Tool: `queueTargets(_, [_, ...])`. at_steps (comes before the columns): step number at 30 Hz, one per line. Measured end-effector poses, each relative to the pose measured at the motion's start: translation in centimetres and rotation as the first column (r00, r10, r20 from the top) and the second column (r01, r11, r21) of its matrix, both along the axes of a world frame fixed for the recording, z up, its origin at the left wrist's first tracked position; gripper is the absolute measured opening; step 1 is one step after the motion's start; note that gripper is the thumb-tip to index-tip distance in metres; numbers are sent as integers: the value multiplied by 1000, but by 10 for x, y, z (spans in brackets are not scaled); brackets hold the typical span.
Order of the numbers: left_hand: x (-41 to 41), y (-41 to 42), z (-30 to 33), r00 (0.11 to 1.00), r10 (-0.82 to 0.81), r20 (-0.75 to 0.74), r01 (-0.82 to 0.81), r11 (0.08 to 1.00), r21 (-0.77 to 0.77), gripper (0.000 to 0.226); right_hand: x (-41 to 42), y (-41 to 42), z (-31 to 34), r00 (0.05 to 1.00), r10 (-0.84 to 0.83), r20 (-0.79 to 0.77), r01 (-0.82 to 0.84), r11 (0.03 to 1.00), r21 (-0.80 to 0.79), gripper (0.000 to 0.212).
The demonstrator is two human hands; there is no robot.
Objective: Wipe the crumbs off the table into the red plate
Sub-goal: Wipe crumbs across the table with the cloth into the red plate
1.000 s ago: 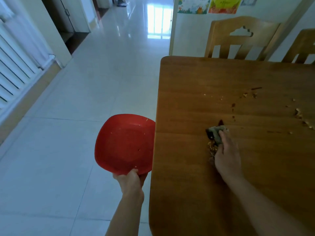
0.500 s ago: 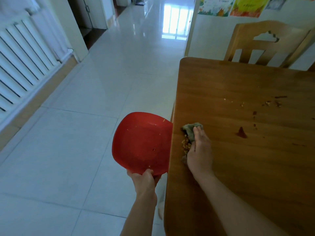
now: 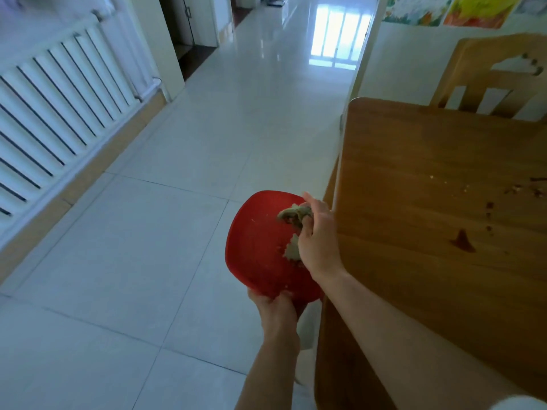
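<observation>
The red plate (image 3: 257,247) is held off the table (image 3: 429,291), just beside the table's left edge and above the tiled floor (image 3: 148,261). The plate's near rim is gripped by the left hand (image 3: 276,309), with the thumb on top of the rim and the remaining fingers curled beneath it. The plate is tilted, its inner face turned up toward the camera.

The right hand (image 3: 318,241) is positioned past the table edge, over the right part of the plate, directly beyond the left hand. A grey-green cloth (image 3: 294,214) is bunched and held in its curled fingers. A pale clump of crumbs (image 3: 293,250) is seen at the underside of this hand, against the plate's inner face; whether it lies on the plate or clings to the cloth cannot be determined. A few specks are scattered on the plate to the left of the cloth.

On the table, well to the right of the right hand, loose crumbs (image 3: 464,189) and several dark red stains (image 3: 463,241) are visible. A wooden chair (image 3: 485,75) stands at the table's far side.
</observation>
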State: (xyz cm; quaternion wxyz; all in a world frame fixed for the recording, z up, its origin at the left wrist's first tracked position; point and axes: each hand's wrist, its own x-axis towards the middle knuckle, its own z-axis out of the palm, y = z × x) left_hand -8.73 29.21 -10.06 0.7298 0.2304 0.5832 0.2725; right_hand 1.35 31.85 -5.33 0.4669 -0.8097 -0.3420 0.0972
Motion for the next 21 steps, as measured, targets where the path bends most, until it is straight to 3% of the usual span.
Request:
queueTargets(4, [-2,4,0,1000,-16,-20,16,1000,3,84,-6,5,15,997,15,75,-27,986,165,48])
queueTargets(8, [-6,6,1,1000,-17,-26,18,999,31,76,-10,6,-12,971,129,200,-107,987,-116,57])
queueTargets(11, [-12,10,0,999,-13,-37,14,999,37,71,-14,5,-17,979,102,176,-98,995,-27,55])
queueTargets(15, [-17,10,-1,998,-35,-53,35,999,11,74,-16,-2,-17,984,118,135,-111,992,-58,49])
queueTargets(17, [-18,10,-2,998,-37,-49,38,999,19,75,-14,-7,-12,995,92,38,-91,995,-46,43])
queueTargets(19, [-18,9,-2,998,-44,-39,46,998,46,74,-9,-11,1,978,-40,-203,48,998,32,37])
queueTargets(21, [-18,10,0,998,-40,-45,42,998,45,77,-2,-15,16,839,-126,-529,219,969,117,36])
